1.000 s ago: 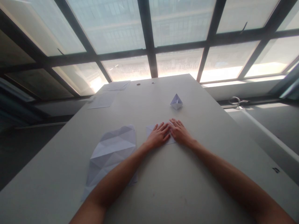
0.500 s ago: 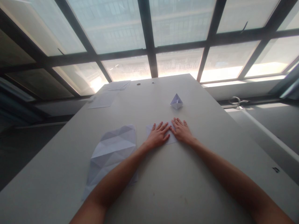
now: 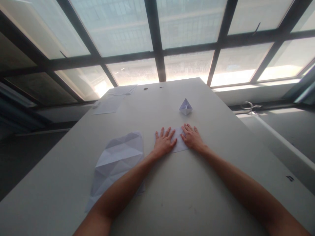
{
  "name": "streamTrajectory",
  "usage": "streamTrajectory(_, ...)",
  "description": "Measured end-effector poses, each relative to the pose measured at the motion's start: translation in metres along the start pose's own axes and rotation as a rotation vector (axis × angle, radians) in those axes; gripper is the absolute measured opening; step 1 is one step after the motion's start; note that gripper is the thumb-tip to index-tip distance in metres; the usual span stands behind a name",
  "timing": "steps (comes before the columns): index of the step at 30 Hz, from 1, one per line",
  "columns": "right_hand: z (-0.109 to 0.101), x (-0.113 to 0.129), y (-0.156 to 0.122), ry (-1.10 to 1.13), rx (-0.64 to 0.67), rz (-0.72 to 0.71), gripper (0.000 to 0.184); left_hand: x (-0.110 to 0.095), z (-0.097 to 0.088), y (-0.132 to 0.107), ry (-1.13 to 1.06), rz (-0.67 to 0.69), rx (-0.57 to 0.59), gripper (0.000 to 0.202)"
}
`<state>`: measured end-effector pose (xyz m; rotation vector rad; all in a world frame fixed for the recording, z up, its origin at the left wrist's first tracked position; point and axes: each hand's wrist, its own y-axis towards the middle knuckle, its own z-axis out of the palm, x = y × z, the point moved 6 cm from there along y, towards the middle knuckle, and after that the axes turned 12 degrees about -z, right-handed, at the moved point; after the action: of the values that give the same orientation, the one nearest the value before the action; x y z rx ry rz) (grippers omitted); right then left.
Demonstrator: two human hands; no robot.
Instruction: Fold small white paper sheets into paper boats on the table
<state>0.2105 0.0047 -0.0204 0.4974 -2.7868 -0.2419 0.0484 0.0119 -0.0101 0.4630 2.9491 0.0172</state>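
Observation:
A small white folded paper point(image 3: 179, 144) lies flat on the grey table point(image 3: 221, 131) in front of me. My left hand point(image 3: 164, 143) lies flat on its left part with fingers spread. My right hand point(image 3: 192, 138) presses its right part, fingers stretched out. A strip of paper shows between the two hands. A finished white paper boat point(image 3: 186, 107) stands a little beyond the hands.
A large creased sheet point(image 3: 118, 160) lies left of my left arm. More flat sheets point(image 3: 109, 105) rest at the table's far left corner. Tall windows with dark frames rise behind the table. The table's edges fall away left and right.
Both hands have slid apart along the folded paper, the left one leftward and the right one rightward, uncovering the paper's middle. Fingers have spread wider.

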Motion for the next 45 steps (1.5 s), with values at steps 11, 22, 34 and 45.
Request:
streamTrajectory(11, -0.005, -0.001, -0.001, -0.013, -0.03, 0.027, 0.054, 0.0, 0.0, 0.001, 0.0, 0.071, 0.016, 0.064)
streamTrajectory(22, -0.006, -0.001, -0.001, 0.005, -0.041, 0.023, 0.05, 0.001, 0.002, 0.003, -0.012, 0.059, 0.015, 0.063)
streamTrajectory(34, -0.022, 0.003, -0.002, 0.113, -0.215, -0.043, 0.051, 0.001, 0.001, 0.002, -0.026, 0.061, 0.006, 0.062)
streamTrajectory(45, -0.036, 0.019, -0.004, 0.394, -0.35, -0.202, 0.06, 0.001, 0.002, 0.002, -0.015, 0.07, -0.006, 0.063)
